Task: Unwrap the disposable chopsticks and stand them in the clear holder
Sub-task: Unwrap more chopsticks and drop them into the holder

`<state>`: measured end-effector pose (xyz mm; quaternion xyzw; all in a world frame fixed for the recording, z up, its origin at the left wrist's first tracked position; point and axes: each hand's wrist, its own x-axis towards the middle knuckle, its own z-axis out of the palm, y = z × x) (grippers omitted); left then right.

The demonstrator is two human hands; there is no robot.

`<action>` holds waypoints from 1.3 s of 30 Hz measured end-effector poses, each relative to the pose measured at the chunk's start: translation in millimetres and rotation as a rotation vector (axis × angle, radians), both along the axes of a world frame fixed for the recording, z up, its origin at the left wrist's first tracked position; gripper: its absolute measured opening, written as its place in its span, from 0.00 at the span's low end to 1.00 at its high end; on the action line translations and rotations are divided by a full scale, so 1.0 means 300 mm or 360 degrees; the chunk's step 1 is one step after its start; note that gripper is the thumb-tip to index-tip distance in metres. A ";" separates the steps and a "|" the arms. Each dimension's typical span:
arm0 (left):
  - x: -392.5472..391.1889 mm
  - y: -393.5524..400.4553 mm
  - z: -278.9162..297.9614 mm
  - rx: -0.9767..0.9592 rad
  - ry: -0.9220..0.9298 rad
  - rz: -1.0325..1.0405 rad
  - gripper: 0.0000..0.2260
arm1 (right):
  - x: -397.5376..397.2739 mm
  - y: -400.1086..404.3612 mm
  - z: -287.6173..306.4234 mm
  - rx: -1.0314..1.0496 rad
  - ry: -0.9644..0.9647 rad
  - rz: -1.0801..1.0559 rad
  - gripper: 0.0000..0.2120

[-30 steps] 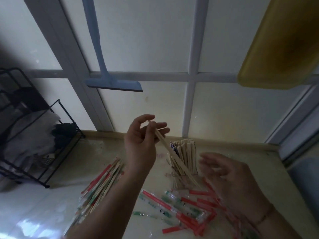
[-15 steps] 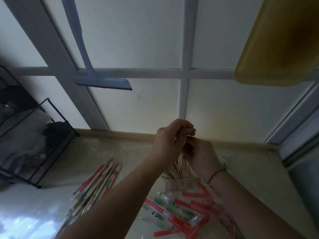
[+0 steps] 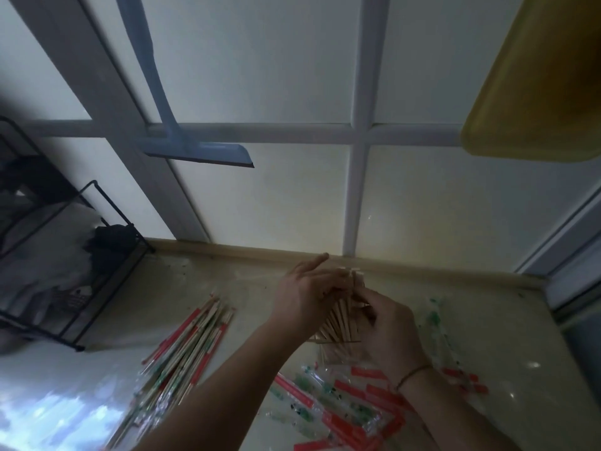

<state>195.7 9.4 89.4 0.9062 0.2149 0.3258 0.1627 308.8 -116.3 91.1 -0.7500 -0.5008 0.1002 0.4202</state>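
Low in the middle of the frame, both hands meet at a bunch of bare chopsticks [image 3: 341, 317] that stand in the clear holder [image 3: 331, 351]. The left hand [image 3: 309, 294] lies against the left side of the bunch. Its fingers are mostly straight and one finger points up past the stick tops. The right hand [image 3: 387, 327] is on the right side with its fingers curled in at the sticks, but I cannot tell if it really grips them. The holder is hard to see, because the hands and sticks hide most of it.

To the lower left lies a pile of wrapped chopsticks [image 3: 188, 349], fanned out on the counter [image 3: 487, 336]. It is near the left arm but not touching the holder. Empty wrappers [image 3: 344, 408], red and green and clear, are heaped at the bottom, just in front of the holder. A few more lie to the right.

The counter's back edge [image 3: 227, 250] runs close behind the hands, right under the window frame [image 3: 354, 190]. There is bare counter to the right of the hands. A black wire rack [image 3: 97, 255] stands at the left, well apart from the sticks. A blue squeegee [image 3: 195, 151] hangs in the upper left, and a yellow board [image 3: 536, 76] hangs in the upper right.
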 end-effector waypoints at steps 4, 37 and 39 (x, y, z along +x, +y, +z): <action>-0.026 -0.039 0.036 -0.0152 -0.0116 -0.0059 0.10 | -0.015 -0.029 0.000 0.0215 -0.0057 0.0003 0.10; -0.795 0.065 -0.273 -0.0138 0.1659 0.0652 0.12 | -0.453 0.011 0.013 0.0360 -0.0457 0.0443 0.09; -0.794 0.056 -0.226 -0.0088 0.1529 0.0555 0.11 | -0.457 0.029 0.008 0.0315 -0.0509 0.0485 0.10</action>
